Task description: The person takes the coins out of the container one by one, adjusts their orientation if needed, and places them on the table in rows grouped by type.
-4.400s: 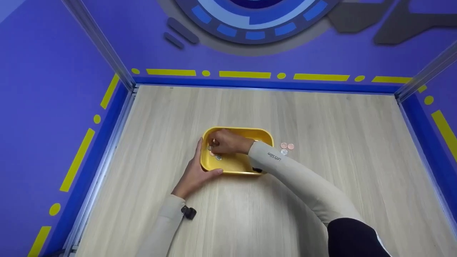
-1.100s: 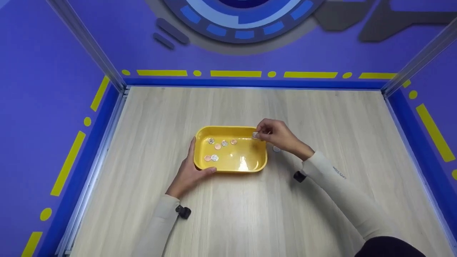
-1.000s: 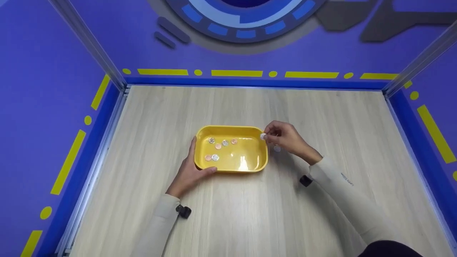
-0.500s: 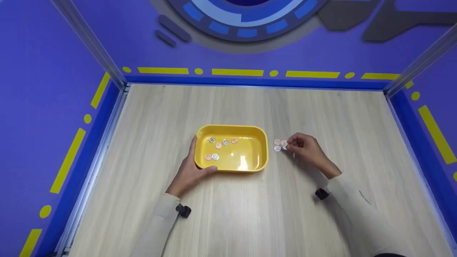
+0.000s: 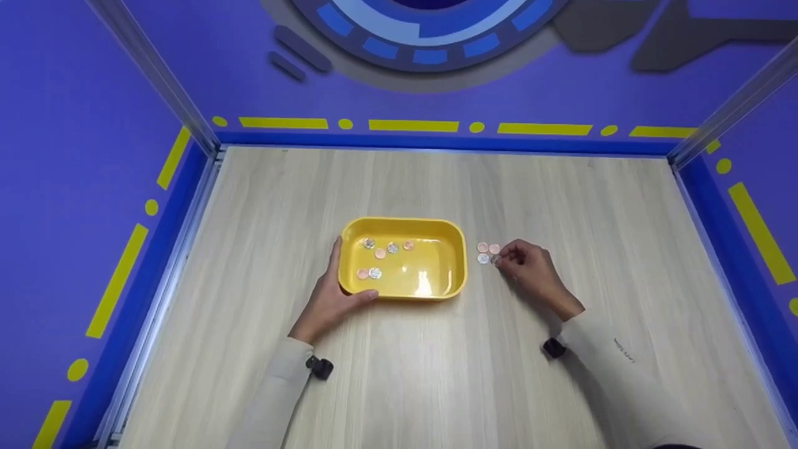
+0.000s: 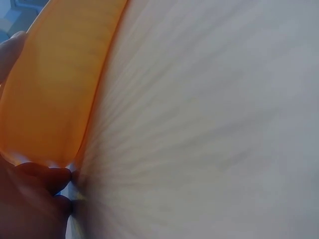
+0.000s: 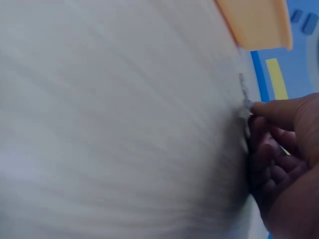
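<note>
Pale wood-grained table point(image 5: 436, 374), seen from above, with you standing at six o'clock. Near its middle sits the yellow tray point(image 5: 436, 259), long axis running from nine to three o'clock. Your left hand point(image 5: 328, 305) grips the tray at its eight o'clock corner, thumb on the near rim, fingers along the nine o'clock wall. Your right hand point(image 5: 532, 271) lies outside the tray, beyond its three o'clock end; its fingers curl, and thumb and forefinger appear to pinch a silver coin point(image 5: 496, 260) at table level, though whether it touches the wood you cannot tell. Inside the tray, six coins point(image 5: 374, 273) lie flat, mostly toward nine o'clock. The governing relation is among the smallest objects: with your pinched coin, two copper coins point(image 5: 482, 247) and a loose silver coin point(image 5: 483, 258) make a two-by-two block just beside the tray's three o'clock end. Your pinched coin fills the corner nearest you and farthest from the tray: the loose silver one lies at its nine o'clock, one copper at its twelve. Your right hand is the nearer to this block.
</note>
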Available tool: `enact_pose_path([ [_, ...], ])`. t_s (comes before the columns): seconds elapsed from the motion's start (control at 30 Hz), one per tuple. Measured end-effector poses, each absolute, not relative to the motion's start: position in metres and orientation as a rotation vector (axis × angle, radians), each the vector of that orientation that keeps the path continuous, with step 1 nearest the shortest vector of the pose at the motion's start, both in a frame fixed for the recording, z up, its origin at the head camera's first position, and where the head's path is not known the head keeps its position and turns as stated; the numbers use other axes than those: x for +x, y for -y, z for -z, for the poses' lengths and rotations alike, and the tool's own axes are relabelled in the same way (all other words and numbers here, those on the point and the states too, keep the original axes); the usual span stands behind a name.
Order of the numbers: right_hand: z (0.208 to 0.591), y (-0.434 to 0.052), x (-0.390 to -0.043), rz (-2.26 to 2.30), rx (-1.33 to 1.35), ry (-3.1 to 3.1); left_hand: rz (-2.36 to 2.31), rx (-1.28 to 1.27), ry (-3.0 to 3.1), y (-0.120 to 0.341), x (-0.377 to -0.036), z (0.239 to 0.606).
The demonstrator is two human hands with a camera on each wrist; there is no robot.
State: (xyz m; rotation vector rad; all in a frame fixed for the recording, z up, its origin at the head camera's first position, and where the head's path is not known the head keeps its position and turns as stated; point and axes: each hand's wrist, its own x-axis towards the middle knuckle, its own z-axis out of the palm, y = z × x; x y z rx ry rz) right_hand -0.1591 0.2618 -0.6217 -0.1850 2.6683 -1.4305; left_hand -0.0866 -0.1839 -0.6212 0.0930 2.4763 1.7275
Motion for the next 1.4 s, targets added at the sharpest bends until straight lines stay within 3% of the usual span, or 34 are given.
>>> enact_pose_path([
  [0.7,0.631,-0.249,-0.163,1.356,-0.185,-2.818,-1.695,0.069,-2.492,0.192,-0.1,0.619],
  [1.4,0.632,-0.253,-0.152,1.287,-0.187,-2.872,-1.738,0.07,-2.471,0.184,-0.088,0.623],
])
